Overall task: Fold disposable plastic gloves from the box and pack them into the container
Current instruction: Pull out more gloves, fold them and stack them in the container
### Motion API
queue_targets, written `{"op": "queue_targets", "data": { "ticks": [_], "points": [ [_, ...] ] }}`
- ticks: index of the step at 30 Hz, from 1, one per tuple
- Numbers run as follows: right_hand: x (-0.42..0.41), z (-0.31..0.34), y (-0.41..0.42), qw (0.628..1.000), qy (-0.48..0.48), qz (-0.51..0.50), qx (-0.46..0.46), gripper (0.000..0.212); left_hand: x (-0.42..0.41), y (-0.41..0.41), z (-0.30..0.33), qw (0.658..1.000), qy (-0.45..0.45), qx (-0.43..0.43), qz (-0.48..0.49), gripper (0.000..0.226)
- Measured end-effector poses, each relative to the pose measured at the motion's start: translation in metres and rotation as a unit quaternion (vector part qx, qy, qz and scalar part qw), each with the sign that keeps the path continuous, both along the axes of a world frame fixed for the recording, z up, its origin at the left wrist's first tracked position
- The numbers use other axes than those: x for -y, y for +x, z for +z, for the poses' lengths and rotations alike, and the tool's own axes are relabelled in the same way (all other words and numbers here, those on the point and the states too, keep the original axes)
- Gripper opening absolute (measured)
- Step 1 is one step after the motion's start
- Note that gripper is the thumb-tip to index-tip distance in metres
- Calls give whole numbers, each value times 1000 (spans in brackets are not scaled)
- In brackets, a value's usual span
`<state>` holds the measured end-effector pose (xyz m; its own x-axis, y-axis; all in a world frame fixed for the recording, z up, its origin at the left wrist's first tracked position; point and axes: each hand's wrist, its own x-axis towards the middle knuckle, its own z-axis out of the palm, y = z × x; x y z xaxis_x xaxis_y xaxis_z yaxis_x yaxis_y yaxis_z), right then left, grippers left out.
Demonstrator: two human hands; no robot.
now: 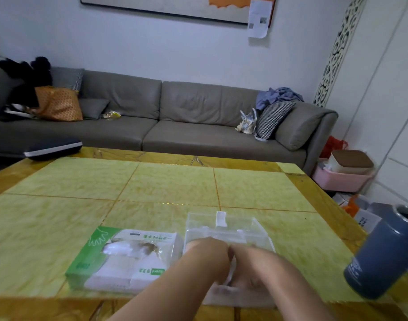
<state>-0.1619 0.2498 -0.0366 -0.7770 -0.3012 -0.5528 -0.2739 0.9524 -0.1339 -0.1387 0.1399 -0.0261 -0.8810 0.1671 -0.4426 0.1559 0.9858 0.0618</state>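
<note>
I see both hands down inside the clear container (223, 230) at the near edge of the table (59, 223). My left hand (207, 253) and right hand (251, 260) sit side by side, touching at the knuckles, fingers pointing down and away from me into the box. Between and under them lies a crumpled bit of thin see-through plastic, a glove (230, 272), but the blur keeps me from telling whether either hand pinches it or only presses on it, so I cannot tell the grip of either one.

The container is a clear plastic box with its long side running left to right across the table, and a small white tab stands at its far wall. Just beside it on the left, almost touching, lies the glove box (124, 258), a flat green and white pack whose long side also runs left to right. Its printing faces away from me and reads upside down: a white hand outline on the green corner, Chinese characters with "PE" along the far edge, and a green strip near me ending in "uard". Its top is torn open, with filmy gloves bunched in the hole.

A grey-blue cup (383, 256) stands at the right table edge, well apart. A grey sofa (175, 112) runs along the wall behind.
</note>
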Motion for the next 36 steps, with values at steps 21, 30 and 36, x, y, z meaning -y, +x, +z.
{"op": "queue_targets", "data": {
  "ticks": [21,30,36],
  "points": [
    [16,24,34,935,-60,-96,-337,20,137,63,12,871,332,-334,136,17],
    [113,-12,88,883,-190,238,-356,48,212,69,-20,910,183,-292,230,6],
    [126,-29,94,897,-158,251,-329,40,207,63,-30,890,230,-321,229,9]
  ]
}}
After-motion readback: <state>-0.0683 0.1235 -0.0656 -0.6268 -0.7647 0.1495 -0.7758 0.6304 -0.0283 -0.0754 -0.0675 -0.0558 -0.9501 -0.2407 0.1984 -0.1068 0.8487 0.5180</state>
